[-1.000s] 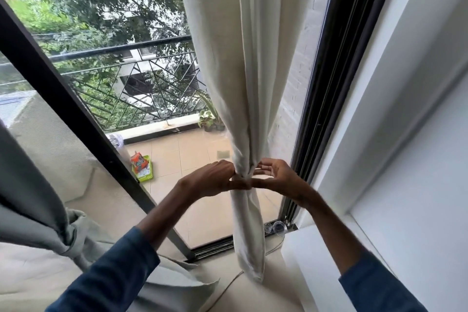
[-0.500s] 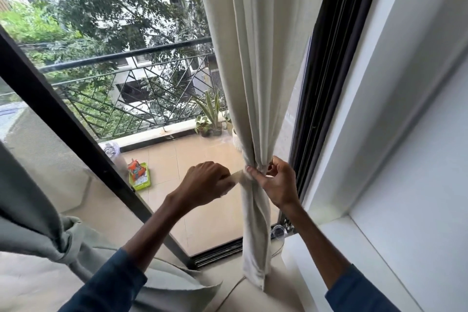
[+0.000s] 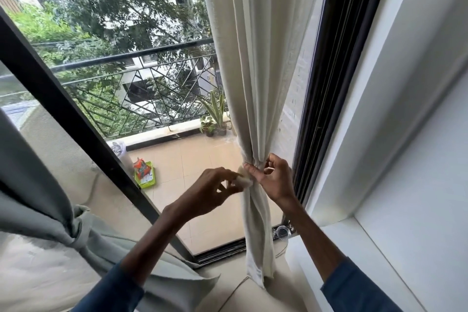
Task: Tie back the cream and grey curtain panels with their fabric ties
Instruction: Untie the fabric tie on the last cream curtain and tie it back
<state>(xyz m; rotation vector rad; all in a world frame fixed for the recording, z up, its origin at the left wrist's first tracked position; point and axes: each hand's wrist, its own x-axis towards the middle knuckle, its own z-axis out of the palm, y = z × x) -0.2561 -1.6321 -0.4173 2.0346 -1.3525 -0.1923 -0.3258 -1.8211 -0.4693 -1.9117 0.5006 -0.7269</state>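
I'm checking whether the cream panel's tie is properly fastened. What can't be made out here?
Head view only:
- fabric tie: its fastening is covered by the left hand, which pinches its end, and the right hand, which pinches the cream curtain there.
- Tie's far side: behind the gathered cloth.
- Curtain top and rail: cut off by the upper edge.
- grey curtain: mostly cut off by the left edge.

No lettering was legible; print on the orange packet (image 3: 141, 168) in the green tray (image 3: 150, 183), far left, was too blurred.
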